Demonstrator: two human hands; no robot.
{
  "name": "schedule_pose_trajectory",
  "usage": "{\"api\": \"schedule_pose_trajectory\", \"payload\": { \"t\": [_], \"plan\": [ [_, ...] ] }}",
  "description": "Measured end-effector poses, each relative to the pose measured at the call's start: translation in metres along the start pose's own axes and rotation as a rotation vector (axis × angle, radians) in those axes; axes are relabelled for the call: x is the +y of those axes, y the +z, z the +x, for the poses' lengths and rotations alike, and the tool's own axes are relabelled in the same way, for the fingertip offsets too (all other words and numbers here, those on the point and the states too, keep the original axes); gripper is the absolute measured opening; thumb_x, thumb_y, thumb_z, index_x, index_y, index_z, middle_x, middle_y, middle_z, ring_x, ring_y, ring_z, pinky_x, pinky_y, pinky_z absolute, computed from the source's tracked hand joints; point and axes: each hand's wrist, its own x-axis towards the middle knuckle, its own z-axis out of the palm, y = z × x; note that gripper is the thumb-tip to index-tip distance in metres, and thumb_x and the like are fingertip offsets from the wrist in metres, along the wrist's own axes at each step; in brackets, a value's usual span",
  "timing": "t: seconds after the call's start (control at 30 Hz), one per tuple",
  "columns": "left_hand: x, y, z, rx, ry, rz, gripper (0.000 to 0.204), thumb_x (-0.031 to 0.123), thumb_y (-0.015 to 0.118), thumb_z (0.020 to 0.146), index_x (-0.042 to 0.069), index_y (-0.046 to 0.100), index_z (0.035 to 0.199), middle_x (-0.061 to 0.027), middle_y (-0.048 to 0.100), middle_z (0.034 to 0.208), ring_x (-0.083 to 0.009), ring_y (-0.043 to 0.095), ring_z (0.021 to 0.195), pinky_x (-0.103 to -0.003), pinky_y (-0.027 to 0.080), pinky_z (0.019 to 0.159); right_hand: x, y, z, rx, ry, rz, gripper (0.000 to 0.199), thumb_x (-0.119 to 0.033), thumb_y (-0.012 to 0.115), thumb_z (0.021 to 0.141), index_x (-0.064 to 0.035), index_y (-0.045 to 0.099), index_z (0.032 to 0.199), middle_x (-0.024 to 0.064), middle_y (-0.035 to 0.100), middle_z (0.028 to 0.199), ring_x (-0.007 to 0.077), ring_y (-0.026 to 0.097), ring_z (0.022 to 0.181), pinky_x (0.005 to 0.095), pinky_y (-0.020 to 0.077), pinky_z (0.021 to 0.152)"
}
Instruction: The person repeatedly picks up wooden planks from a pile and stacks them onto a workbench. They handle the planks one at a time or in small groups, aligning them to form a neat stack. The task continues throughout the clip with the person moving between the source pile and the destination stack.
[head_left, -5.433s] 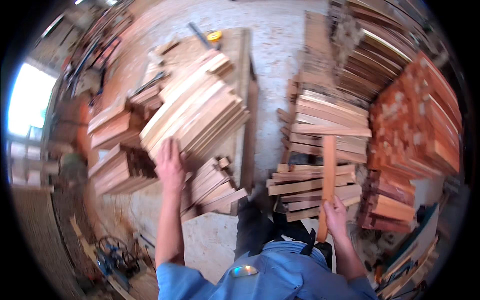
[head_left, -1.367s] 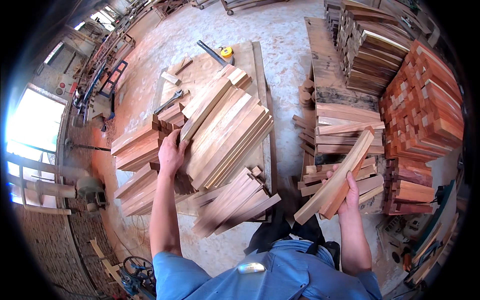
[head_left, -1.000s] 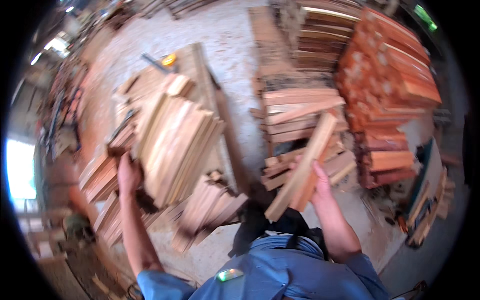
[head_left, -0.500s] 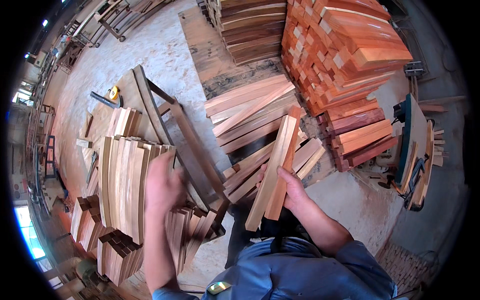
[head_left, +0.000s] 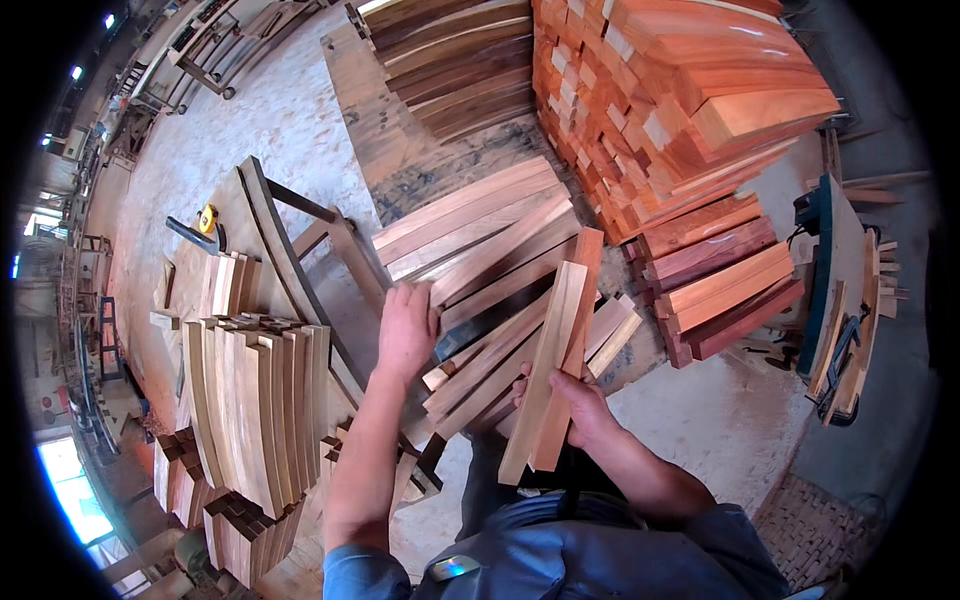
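Observation:
My right hand (head_left: 585,405) is closed round two wooden strips held together in front of my body. A pale wooden strip (head_left: 545,370) lies over a reddish wooden strip (head_left: 583,300), which sticks out further at the top. My left hand (head_left: 408,325) reaches to the near end of a pinkish wooden strip (head_left: 505,245), lying slantwise on top of a low pile. Its fingers are curled against that end; the fingertips are partly hidden. Under and around it lie more wooden strips (head_left: 465,205) in loose rows.
On the left, a workbench (head_left: 262,215) carries upright bundles of pale strips (head_left: 255,410) and a yellow tape measure (head_left: 208,217). A tall stack of orange-red timber (head_left: 690,130) stands at the far right, with dark red pieces (head_left: 715,265) below it. Darker boards (head_left: 460,65) are piled at the back.
My left hand has moved right, from beside the upright bundle to the end of the slanting strip. My right hand still holds the same two strips. The view has shifted slightly.

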Motion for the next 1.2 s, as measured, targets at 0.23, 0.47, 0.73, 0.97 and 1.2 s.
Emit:
{"api": "schedule_pose_trajectory", "payload": {
  "t": [0.23, 0.47, 0.73, 0.97, 1.2],
  "plan": [
    [-0.019, -0.003, -0.002, 0.130, -0.182, -0.146, 0.040, 0.017, 0.072, 0.082, -0.001, 0.059, 0.116, -0.0204, 0.060, 0.113, -0.0366, 0.054, 0.109, -0.044, 0.044, 0.095, -0.009, -0.005, 0.007, -0.006, -0.006, -0.025, 0.035, -0.009, 0.054, 0.098, -0.0079, 0.049, 0.132, 0.0145, 0.064, 0.116, 0.0278, 0.067, 0.100, 0.0460, 0.0582, 0.085],
    [-0.082, 0.029, 0.028, 0.119, -0.993, -1.029, 0.021, 0.024, 0.072, 0.089, 0.005, 0.064, 0.092, 0.0033, 0.056, 0.070, -0.0069, 0.043, 0.057, -0.025, 0.035, 0.053, -0.011, -0.012, 0.009, -0.013, 0.020, -0.034, 0.040, -0.007, 0.053, 0.098, -0.0092, 0.045, 0.136, 0.0164, 0.064, 0.118, 0.0286, 0.067, 0.101, 0.0461, 0.0582, 0.086],
    [-0.076, 0.016, 0.040, 0.138, -1.104, -1.159, 0.011, 0.013, 0.066, 0.087, 0.004, 0.063, 0.093, -0.0010, 0.061, 0.080, -0.0128, 0.055, 0.066, -0.027, 0.045, 0.063, -0.014, -0.014, 0.008, 0.012, -0.017, -0.080, 0.035, -0.009, 0.057, 0.096, -0.0069, 0.051, 0.131, 0.0164, 0.065, 0.116, 0.0311, 0.067, 0.099, 0.0485, 0.0577, 0.086],
    [-0.043, -0.040, 0.012, 0.375, -0.849, -1.439, 0.018, 0.011, 0.054, 0.092, 0.000, 0.060, 0.104, -0.0086, 0.062, 0.086, -0.0178, 0.057, 0.055, -0.029, 0.051, 0.049, -0.014, -0.015, 0.006, -0.022, -0.012, -0.104, 0.039, -0.006, 0.054, 0.096, -0.0077, 0.047, 0.135, 0.0174, 0.064, 0.117, 0.0297, 0.067, 0.099, 0.0465, 0.0577, 0.085],
    [-0.011, -0.096, -0.077, 0.486, -0.856, -1.453, 0.028, 0.019, 0.044, 0.099, -0.003, 0.056, 0.111, -0.0104, 0.059, 0.077, -0.0195, 0.056, 0.047, -0.031, 0.052, 0.041, -0.015, -0.001, 0.003, -0.058, -0.004, -0.074, 0.041, -0.005, 0.055, 0.095, -0.0086, 0.046, 0.135, 0.0186, 0.063, 0.116, 0.0314, 0.067, 0.096, 0.0471, 0.0578, 0.084]
  ]
}}
